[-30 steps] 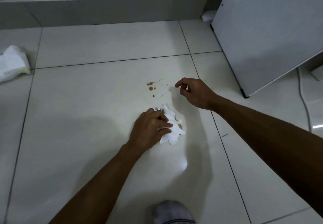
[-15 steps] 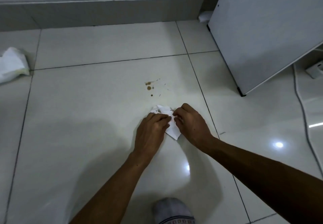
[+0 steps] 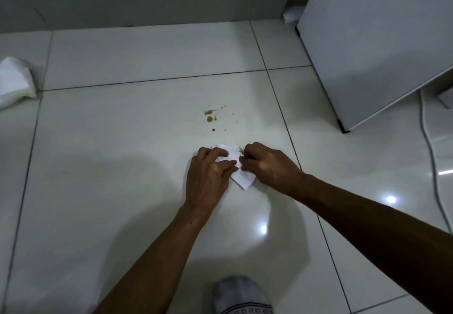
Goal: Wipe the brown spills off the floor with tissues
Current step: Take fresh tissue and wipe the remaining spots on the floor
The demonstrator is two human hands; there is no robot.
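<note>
The frame is filled by a glossy white tiled floor [image 3: 122, 166], crossed by dark grout lines and marked with bright light reflections at the lower right. A grey skirting band [image 3: 147, 7] is seen running along the top edge, and the upper right corner is taken up by a large white cabinet panel [image 3: 367, 44], tilted in the wide view, with a pale cable [image 3: 427, 147] trailing down the floor beside it. At the left edge, in the upper half, a crumpled white bag [image 3: 14, 80] is lying on the tiles. At the bottom centre a grey-socked foot [image 3: 240, 294] is visible. Just right of centre, the left hand [image 3: 208, 174] is laid over the white tissue [image 3: 241, 179], its fingers curled down onto the paper and pressing it to the floor. The right hand [image 3: 267, 166] is brought in from the right, its fingertips curled and pinching the tissue's right edge. The tissue is held between the two hands, its lower corner poking out below them, flat against the tile. Above the hands, near but apart from the tissue, the brown spills [image 3: 210, 117] are seen as a few small blotches and scattered specks.
</note>
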